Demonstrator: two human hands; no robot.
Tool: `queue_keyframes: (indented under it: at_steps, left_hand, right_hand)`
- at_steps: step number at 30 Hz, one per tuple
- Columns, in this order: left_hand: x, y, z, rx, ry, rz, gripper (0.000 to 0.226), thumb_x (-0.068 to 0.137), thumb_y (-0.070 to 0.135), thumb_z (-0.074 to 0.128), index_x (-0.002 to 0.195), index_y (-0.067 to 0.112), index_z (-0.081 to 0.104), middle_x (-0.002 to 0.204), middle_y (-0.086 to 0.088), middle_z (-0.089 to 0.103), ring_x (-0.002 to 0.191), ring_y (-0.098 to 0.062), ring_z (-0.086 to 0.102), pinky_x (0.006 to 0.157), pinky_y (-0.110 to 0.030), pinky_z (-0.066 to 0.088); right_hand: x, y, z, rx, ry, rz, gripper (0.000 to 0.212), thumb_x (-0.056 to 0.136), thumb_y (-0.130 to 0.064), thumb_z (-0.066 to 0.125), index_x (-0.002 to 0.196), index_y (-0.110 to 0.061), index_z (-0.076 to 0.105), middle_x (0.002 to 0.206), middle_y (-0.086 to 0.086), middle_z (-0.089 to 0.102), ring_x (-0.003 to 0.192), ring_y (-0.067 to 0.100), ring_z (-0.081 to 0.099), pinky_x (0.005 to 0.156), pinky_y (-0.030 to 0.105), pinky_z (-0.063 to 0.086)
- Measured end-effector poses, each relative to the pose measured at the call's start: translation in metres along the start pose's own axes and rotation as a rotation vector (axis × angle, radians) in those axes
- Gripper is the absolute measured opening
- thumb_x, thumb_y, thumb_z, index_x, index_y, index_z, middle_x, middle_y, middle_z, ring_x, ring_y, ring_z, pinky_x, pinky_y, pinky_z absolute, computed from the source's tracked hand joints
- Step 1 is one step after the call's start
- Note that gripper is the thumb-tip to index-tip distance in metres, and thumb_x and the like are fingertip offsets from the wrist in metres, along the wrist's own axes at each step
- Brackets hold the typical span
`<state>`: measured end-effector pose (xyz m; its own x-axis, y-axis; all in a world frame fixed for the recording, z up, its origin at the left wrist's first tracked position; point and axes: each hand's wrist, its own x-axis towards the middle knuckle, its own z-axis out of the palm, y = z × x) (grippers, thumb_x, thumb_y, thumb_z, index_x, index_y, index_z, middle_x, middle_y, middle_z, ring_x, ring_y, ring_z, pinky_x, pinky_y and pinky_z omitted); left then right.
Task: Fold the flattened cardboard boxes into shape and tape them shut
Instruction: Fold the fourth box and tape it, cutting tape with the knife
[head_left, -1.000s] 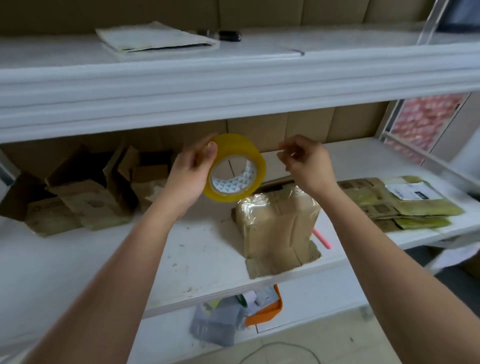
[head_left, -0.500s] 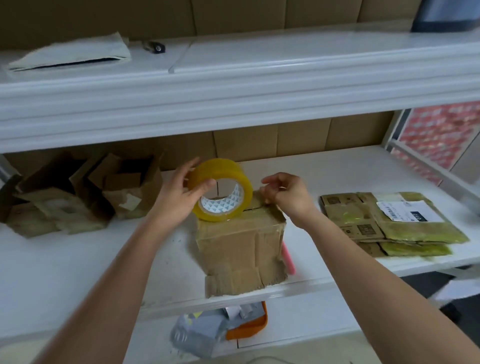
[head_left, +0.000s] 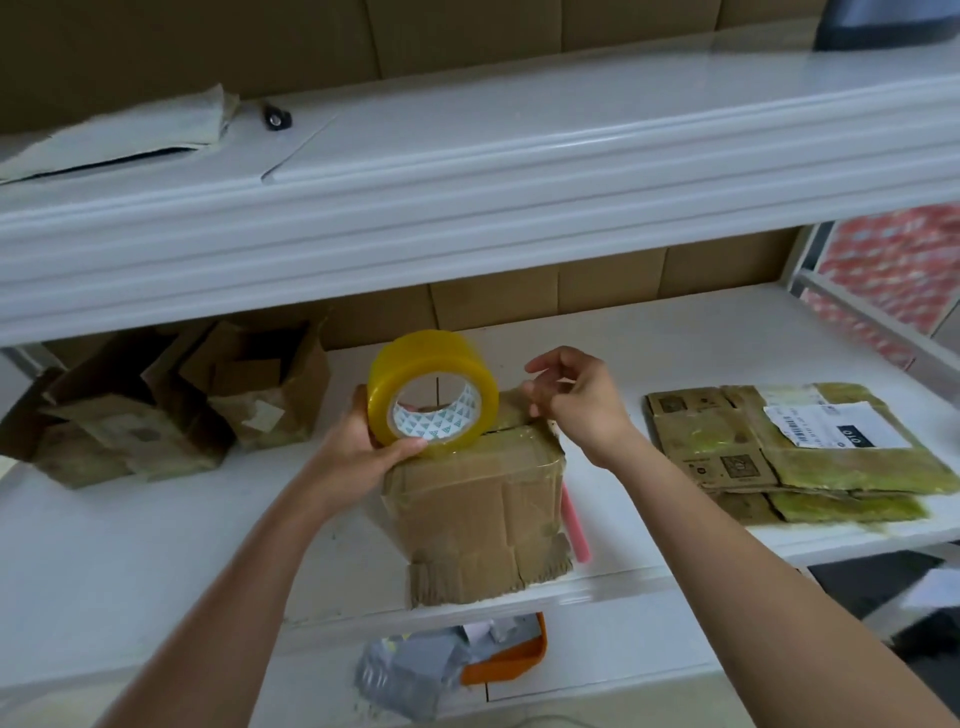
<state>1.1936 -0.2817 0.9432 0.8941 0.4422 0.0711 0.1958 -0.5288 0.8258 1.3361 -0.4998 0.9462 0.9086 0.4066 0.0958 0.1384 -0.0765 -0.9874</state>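
So there's a folded-up cardboard box standing near the front edge of the white middle shelf, roughly in the centre. It's pretty beat up, with shiny tape already over its sides and ragged flaps sticking out at the bottom.

The left hand is wrapped around a fat roll of yellow tape, thumb hooked on the near rim and fingers behind it. The roll stands on edge, resting on the top left of the box, so you can see right through the core.

The right hand is over the far right corner of the box top, fingers curled, with thumb and fingertips pinched together just beside the roll. Looks like it's got the loose end of the tape, but the tape is clear and I honestly can't tell for sure.

A pink stick lies on the shelf just right of the box, partly hidden behind it. Further right is a pile of flattened boxes with a white shipping label on top. Over on the left, a couple of open boxes sit with their flaps up.

The upper shelf has a flat grey envelope and a small dark object. Below the middle shelf there's an orange tray and some grey bags.
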Motion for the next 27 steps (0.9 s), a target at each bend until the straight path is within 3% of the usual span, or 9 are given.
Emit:
queue_keyframes:
  at_steps: [3, 5, 9, 13, 16, 19, 22, 27]
  left_hand:
    - [0.004, 0.005, -0.001, 0.07, -0.051, 0.023, 0.055, 0.08, 0.03, 0.079, 0.118, 0.039, 0.04, 0.108, 0.022, 0.055, 0.101, 0.005, 0.055, 0.078, -0.014, 0.042]
    - [0.005, 0.009, 0.0, 0.12, -0.065, 0.041, 0.053, 0.082, 0.033, 0.078, 0.117, 0.038, 0.039, 0.107, 0.023, 0.053, 0.1, 0.005, 0.054, 0.075, -0.013, 0.04]
    - [0.008, 0.016, 0.002, 0.179, -0.075, 0.083, 0.052, 0.084, 0.034, 0.074, 0.12, 0.037, 0.037, 0.111, 0.015, 0.05, 0.103, -0.005, 0.052, 0.09, -0.028, 0.042]
    - [0.009, 0.019, 0.001, 0.155, -0.102, 0.096, 0.055, 0.087, 0.034, 0.071, 0.128, 0.037, 0.035, 0.106, 0.029, 0.047, 0.097, 0.009, 0.05, 0.082, -0.017, 0.039]
    - [0.009, 0.021, 0.002, 0.105, -0.105, 0.083, 0.058, 0.089, 0.034, 0.069, 0.135, 0.038, 0.033, 0.107, 0.03, 0.048, 0.097, 0.01, 0.056, 0.085, -0.016, 0.043]
    - [0.008, 0.023, 0.003, 0.085, -0.122, 0.113, 0.061, 0.091, 0.033, 0.065, 0.137, 0.043, 0.027, 0.11, 0.034, 0.044, 0.087, 0.024, 0.055, 0.077, -0.011, 0.042]
    - [0.006, 0.023, 0.004, 0.039, -0.139, 0.138, 0.065, 0.092, 0.029, 0.064, 0.144, 0.036, 0.027, 0.114, 0.03, 0.048, 0.088, 0.023, 0.058, 0.071, -0.008, 0.049]
    - [0.004, 0.023, 0.005, 0.033, -0.148, 0.163, 0.065, 0.091, 0.029, 0.065, 0.142, 0.042, 0.025, 0.113, 0.033, 0.046, 0.085, 0.026, 0.056, 0.074, -0.007, 0.046]
  right_hand:
    - [0.003, 0.002, -0.01, 0.091, 0.073, 0.024, 0.017, 0.088, 0.006, 0.062, 0.085, -0.01, 0.062, 0.074, 0.007, 0.054, 0.07, 0.025, 0.06, 0.071, 0.041, 0.061]
    - [0.003, 0.007, -0.022, 0.175, 0.101, 0.053, 0.017, 0.089, 0.009, 0.059, 0.085, -0.007, 0.061, 0.076, 0.007, 0.05, 0.07, 0.022, 0.058, 0.065, 0.033, 0.061]
    - [-0.003, 0.022, -0.032, 0.204, 0.108, 0.129, 0.014, 0.09, 0.01, 0.058, 0.09, -0.004, 0.061, 0.074, 0.006, 0.051, 0.058, 0.016, 0.055, 0.064, 0.031, 0.06]
    - [-0.008, 0.028, -0.029, 0.251, 0.136, 0.156, 0.013, 0.09, 0.008, 0.059, 0.092, -0.005, 0.061, 0.071, 0.006, 0.05, 0.051, 0.012, 0.052, 0.066, 0.034, 0.061]
    - [-0.01, 0.031, -0.027, 0.285, 0.158, 0.165, 0.014, 0.091, 0.009, 0.057, 0.092, -0.005, 0.06, 0.07, 0.005, 0.049, 0.049, 0.011, 0.05, 0.068, 0.035, 0.062]
    - [-0.011, 0.037, -0.024, 0.291, 0.172, 0.179, 0.014, 0.092, 0.008, 0.057, 0.093, -0.006, 0.06, 0.071, 0.005, 0.047, 0.052, 0.012, 0.049, 0.071, 0.037, 0.061]
    - [-0.01, 0.045, -0.022, 0.296, 0.183, 0.188, 0.014, 0.092, 0.006, 0.057, 0.092, -0.008, 0.06, 0.07, 0.004, 0.048, 0.049, 0.01, 0.049, 0.073, 0.038, 0.061]
    - [-0.013, 0.059, -0.01, 0.208, 0.147, 0.229, 0.02, 0.091, 0.01, 0.057, 0.089, -0.01, 0.06, 0.066, 0.004, 0.056, 0.049, 0.009, 0.056, 0.05, 0.021, 0.051]
